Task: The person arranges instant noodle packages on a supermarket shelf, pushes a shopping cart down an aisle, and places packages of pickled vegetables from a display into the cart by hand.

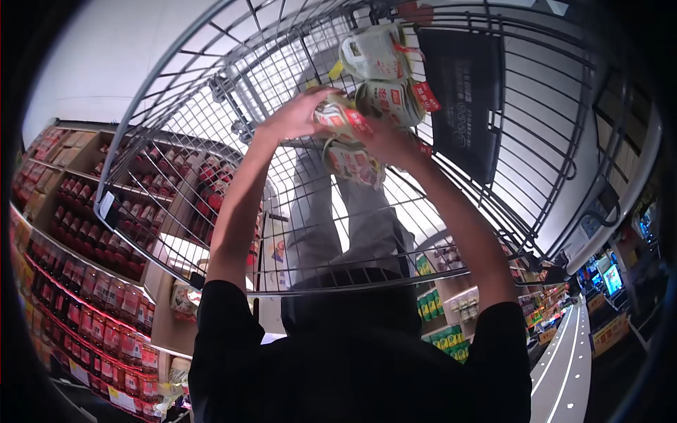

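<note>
My left hand (295, 118) and my right hand (392, 143) reach into a wire shopping cart (281, 290). Between them is a rounded pack (340, 117) with a white, green and red label, gripped from both sides. My right fingers are partly hidden behind the wrist and the pack. Just below lies a similar pack (352, 163), close to my hands. Another pack (388, 101) with a red tag sits beside the held one. Above that is a pale pack (374, 53) with a red strip. Whether these are jars or bags I cannot tell.
A dark panel (462, 102) with printed symbols is fixed to the cart's right side. Shelves of red-lit bottles (106, 292) stand at the left. Green packages (441, 321) fill a shelf behind the cart. A lit screen (612, 279) shows at the far right.
</note>
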A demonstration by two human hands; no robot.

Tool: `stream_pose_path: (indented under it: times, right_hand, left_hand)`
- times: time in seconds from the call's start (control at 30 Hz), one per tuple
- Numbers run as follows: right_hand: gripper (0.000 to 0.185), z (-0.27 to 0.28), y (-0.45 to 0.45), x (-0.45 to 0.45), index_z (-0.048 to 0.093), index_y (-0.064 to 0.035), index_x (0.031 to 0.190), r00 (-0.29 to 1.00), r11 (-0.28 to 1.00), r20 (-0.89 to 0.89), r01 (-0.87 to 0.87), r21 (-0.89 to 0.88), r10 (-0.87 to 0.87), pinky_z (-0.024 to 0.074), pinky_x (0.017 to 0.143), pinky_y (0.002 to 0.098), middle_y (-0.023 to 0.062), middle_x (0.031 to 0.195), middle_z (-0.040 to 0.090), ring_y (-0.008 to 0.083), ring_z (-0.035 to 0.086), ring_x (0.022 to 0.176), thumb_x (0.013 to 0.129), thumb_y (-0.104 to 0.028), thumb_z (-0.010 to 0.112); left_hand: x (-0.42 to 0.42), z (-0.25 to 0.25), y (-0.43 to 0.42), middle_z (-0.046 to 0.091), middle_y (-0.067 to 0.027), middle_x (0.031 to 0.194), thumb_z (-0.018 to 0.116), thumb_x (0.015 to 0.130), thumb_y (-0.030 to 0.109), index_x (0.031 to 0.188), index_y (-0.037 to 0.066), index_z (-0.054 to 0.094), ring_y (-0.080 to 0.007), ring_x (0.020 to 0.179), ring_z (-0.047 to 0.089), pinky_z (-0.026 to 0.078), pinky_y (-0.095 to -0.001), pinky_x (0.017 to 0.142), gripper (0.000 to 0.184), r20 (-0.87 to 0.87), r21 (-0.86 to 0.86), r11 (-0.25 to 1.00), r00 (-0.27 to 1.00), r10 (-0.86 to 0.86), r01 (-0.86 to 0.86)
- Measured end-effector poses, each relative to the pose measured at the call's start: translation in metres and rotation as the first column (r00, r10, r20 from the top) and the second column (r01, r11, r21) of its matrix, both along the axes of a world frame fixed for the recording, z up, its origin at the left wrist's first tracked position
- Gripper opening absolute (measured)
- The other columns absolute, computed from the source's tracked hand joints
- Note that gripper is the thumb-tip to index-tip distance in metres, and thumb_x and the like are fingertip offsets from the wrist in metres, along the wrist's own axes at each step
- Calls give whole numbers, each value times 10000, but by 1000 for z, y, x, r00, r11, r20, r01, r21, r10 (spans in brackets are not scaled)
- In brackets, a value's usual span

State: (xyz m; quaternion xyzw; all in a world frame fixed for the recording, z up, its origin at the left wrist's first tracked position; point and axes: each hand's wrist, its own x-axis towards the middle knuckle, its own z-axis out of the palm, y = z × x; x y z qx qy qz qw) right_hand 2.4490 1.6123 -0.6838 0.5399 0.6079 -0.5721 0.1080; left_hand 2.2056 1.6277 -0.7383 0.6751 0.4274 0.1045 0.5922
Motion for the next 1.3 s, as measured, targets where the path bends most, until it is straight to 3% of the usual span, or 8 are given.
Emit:
stream_pose_path:
  times: [0.07,0.2,0.37,0.63,0.83,1.07,1.17,1.3]
  right_hand:
    - [370,1,0,3,614,-32,1123,986,990,-107,123,-65,-130,520,813,483,265,958,675,447,654,943,983,-362,521]
    - [347,-3,8,9,612,-10,1104,990,993,-79,119,-15,-119,513,784,464,248,902,681,428,665,910,977,-325,540]
    - [316,-14,14,17,625,12,1053,990,992,-86,113,60,-107,512,745,467,238,788,669,422,669,832,976,-285,546]
    - [359,-42,8,29,641,34,977,979,970,-47,-189,156,198,507,726,507,248,763,653,429,648,765,987,-293,493]
    - [351,-39,5,28,648,20,967,977,961,-100,-160,225,186,500,755,505,249,797,659,432,646,783,1008,-272,459]
    - [288,-51,-3,29,652,-7,1040,983,965,-49,-161,209,174,510,755,498,235,799,659,418,654,791,989,-215,460]
    - [260,-62,-6,37,650,-35,1080,941,875,-60,-286,391,334,523,745,485,210,797,663,389,668,786,961,-178,468]
    - [271,-57,-6,31,650,-24,1093,909,877,26,-409,251,417,530,752,496,223,846,679,404,675,816,958,-178,472]
  left_hand:
    - [2,4,5,552,-143,1334,847,713,217,1432,119,452,-334,1217,564,458,-440,1073,826,2,-73,997,1000,-24,24]
    - [8,0,4,527,-166,1376,865,670,221,1471,129,414,-335,1255,537,423,-422,1104,923,-38,-96,995,999,-14,10]
    - [15,-9,-5,426,-152,1500,873,642,273,1504,164,375,-360,1398,377,344,-442,1159,1002,-4,81,983,986,164,-163]
    - [18,-18,-2,390,-131,1511,915,565,323,1467,135,382,-399,1404,337,319,-466,1167,1065,-97,192,981,994,55,-36]
    - [17,-25,-3,396,-175,1496,897,596,337,1450,68,385,-407,1399,340,308,-480,1170,1032,-136,207,978,991,15,13]
    - [17,-22,0,380,-158,1514,887,610,370,1489,124,340,-364,1432,301,271,-473,1187,1064,-246,102,992,968,-46,73]
    - [20,-21,2,358,-135,1534,900,591,395,1505,169,311,-348,1446,280,262,-495,1186,1111,-262,72,994,963,-63,84]
    - [25,-1,4,326,-116,1561,914,572,397,1536,208,242,-346,1475,229,218,-528,1203,1190,-365,39,989,924,-117,140]
